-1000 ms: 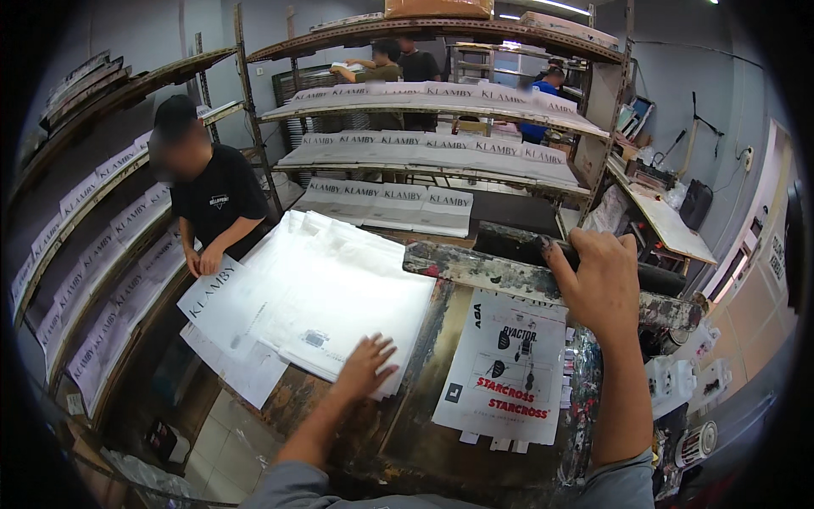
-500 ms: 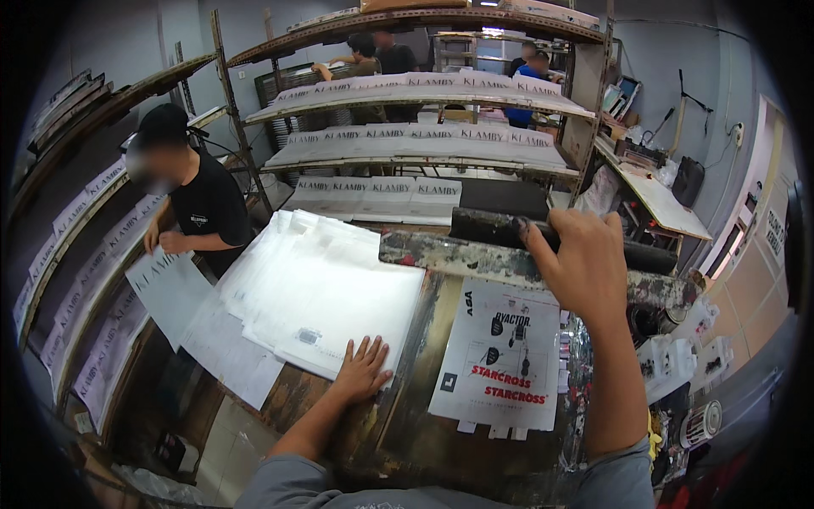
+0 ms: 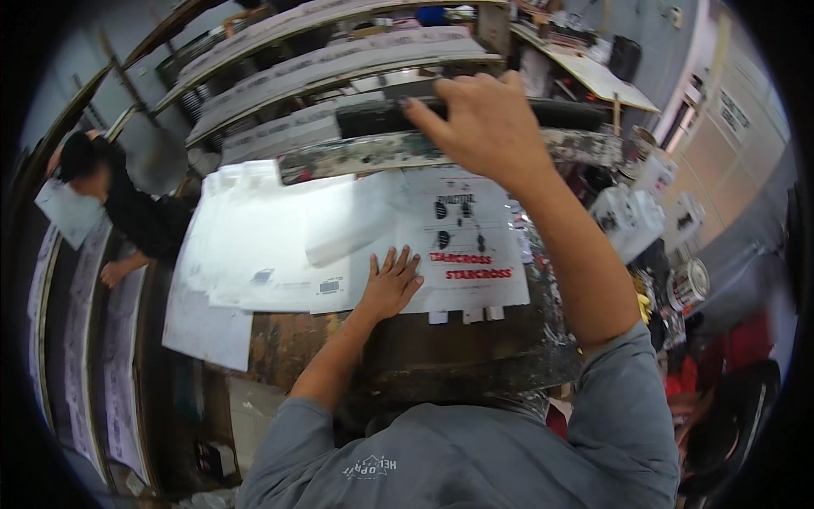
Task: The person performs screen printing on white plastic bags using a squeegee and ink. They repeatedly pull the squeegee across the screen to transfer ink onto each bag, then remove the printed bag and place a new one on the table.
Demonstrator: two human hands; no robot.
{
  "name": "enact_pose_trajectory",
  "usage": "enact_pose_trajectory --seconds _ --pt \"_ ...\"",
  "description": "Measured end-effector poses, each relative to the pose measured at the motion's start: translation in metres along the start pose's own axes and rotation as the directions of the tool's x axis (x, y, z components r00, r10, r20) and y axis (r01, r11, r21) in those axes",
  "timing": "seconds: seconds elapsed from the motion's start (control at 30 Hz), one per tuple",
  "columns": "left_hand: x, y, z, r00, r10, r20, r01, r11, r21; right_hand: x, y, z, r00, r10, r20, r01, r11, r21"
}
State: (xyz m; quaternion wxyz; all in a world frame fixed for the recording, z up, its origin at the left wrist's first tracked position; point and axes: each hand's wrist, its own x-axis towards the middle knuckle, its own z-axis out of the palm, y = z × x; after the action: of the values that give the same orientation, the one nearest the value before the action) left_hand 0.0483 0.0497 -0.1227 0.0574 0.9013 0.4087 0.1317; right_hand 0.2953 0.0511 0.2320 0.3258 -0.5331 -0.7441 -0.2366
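My left hand (image 3: 392, 282) lies flat, fingers spread, on a white sheet (image 3: 365, 233) with a raised, curled fold. That sheet runs from the stack of white sheets (image 3: 242, 225) at left onto the dark worktable. At its right shows a sheet with black and red print (image 3: 509, 293); where one edge ends and the other begins is hard to tell. My right hand (image 3: 492, 127) is closed around the far side of a paint-stained screen-printing frame (image 3: 365, 154), raised above the table. A dark bar (image 3: 381, 119) runs along the frame.
Racks with printed sheets (image 3: 339, 58) stand beyond the table. A co-worker in black (image 3: 140, 191) is at the left, by more shelves. Plastic containers (image 3: 627, 216) and a paint can (image 3: 688, 282) sit at right. A grey-white sheet (image 3: 208, 331) sticks out below the stack.
My left hand has moved right from the stack, and a white sheet now reaches over the printed sheet's left part. My right hand keeps its grip. My view has tilted down; the co-worker has turned left.
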Motion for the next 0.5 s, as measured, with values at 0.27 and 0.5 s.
enact_pose_trajectory --seconds 0.27,0.5 --pt "0.081 0.114 0.048 0.979 0.196 -0.061 -0.199 0.979 -0.039 0.009 0.006 0.005 0.999 -0.002 -0.040 0.002 1.000 0.004" --pt "0.074 0.142 0.039 0.974 0.199 -0.105 -0.222 0.918 -0.329 0.020 0.016 -0.009 0.991 -0.111 -0.078 0.116 0.991 0.060"
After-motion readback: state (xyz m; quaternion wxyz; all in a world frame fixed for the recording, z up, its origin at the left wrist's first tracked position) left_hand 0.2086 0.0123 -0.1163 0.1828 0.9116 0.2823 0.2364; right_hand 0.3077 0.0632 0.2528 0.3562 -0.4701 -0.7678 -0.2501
